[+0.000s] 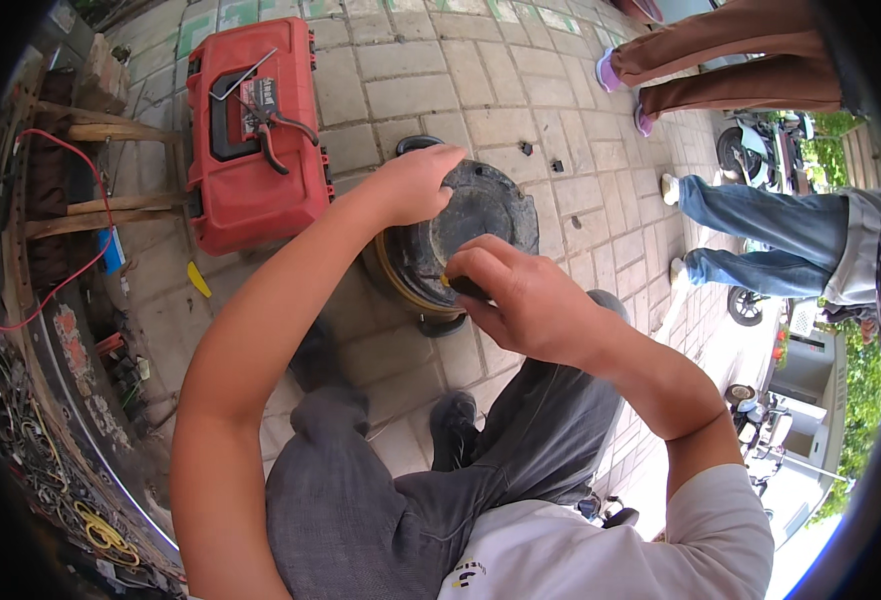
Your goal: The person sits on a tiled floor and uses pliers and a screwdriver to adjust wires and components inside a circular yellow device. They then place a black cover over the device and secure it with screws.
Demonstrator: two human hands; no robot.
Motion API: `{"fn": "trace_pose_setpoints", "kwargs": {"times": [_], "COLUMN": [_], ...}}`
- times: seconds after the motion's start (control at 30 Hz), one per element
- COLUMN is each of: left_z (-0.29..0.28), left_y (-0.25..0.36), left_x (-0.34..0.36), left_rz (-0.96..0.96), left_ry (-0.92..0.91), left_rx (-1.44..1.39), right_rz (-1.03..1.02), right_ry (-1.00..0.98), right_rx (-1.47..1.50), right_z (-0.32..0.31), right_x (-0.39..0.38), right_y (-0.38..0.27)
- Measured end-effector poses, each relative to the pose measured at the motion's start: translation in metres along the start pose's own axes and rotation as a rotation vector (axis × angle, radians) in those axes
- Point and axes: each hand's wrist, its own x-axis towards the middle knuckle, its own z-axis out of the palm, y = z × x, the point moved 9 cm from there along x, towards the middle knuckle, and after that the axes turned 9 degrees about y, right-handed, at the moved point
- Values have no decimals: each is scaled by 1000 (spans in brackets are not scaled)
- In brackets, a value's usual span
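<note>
A round machine (480, 205) with a scuffed black flat face and a yellow band round its side sits on the paving between my legs and the red case. Black caster-like parts stick out at its edge. My left hand (422, 185) lies on its far left rim, fingers stretched out and thumb apart. Over the near part of the black face, my right hand (520, 300) is closed round a black-and-yellow tool handle (468, 287), which looks like a screwdriver's. My fingers cover much of the handle, and its tip cannot be made out.
Left of the machine stands a red tool case (255, 210) with pliers (272, 125) and a hex key (250, 73) on its lid. A yellow piece (198, 280) and small black bits (557, 165) lie on the paving. Two people stand at the right, near parked scooters.
</note>
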Motion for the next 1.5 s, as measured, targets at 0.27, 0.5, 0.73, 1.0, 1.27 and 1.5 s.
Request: {"fn": "trace_pose_setpoints", "kwargs": {"times": [0.27,0.5,0.73,1.0,1.27,1.5], "left_z": [21,24,25,13,-10,1], "left_y": [-17,-25,-24,-20,56,29], "left_x": [18,16,15,16,59,64], "left_rz": [-44,-17,-22,10,15,-78], "left_ry": [-106,-95,-120,18,4,-3], "left_rx": [-17,-62,-39,26,-313,-446], "right_rz": [302,283,299,107,140,-104], "right_ry": [481,455,430,154,29,100], "right_rx": [-48,35,25,-366,-460,-355], "right_z": [-82,-67,-64,-68,-63,-72], "right_x": [16,23,27,60,79,76], "right_y": [90,117,121,90,95,73]}}
